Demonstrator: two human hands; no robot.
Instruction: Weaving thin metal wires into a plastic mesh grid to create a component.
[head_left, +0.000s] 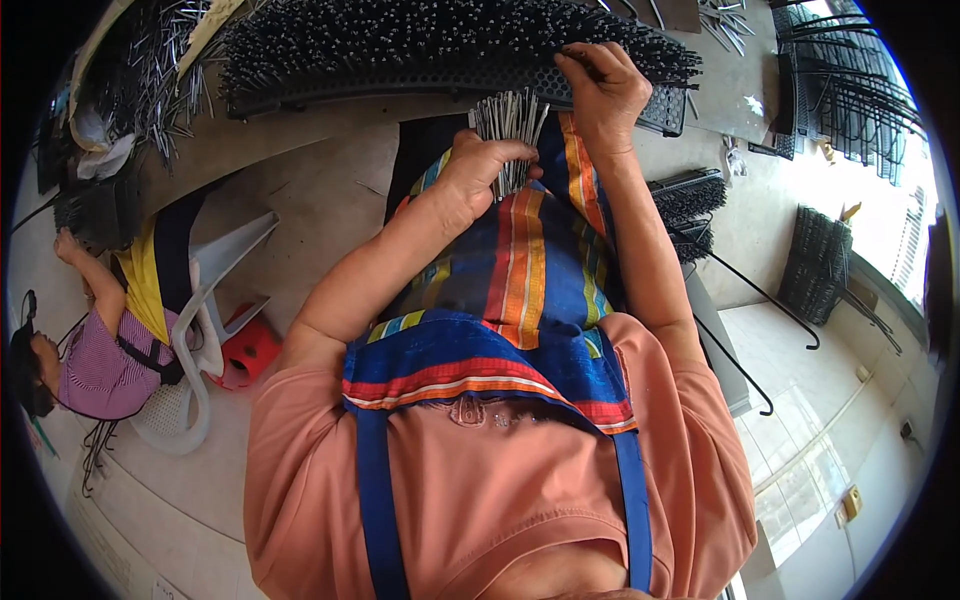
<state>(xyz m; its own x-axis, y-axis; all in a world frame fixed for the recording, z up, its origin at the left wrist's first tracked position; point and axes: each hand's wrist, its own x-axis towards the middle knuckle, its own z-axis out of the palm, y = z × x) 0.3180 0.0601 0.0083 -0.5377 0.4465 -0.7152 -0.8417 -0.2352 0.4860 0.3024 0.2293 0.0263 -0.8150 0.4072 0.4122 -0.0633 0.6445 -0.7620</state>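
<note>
My left hand is wrapped round a bundle of thin grey metal rods, which stands roughly upright over my lap. Just beyond it lies a long black perforated tray, densely filled with upright dark rods. At the tray's right part, my right hand hovers with thumb and fingers pinched close to the holes and the standing rods. Whatever those fingertips may hold is too small to make out. A striped blue apron covers my lap below the bundle.
Loose metal rods lie heaped at the far left. Another person sits on the left by a white plastic chair and a red stool. Filled black racks and long hooked rods stand on my right.
</note>
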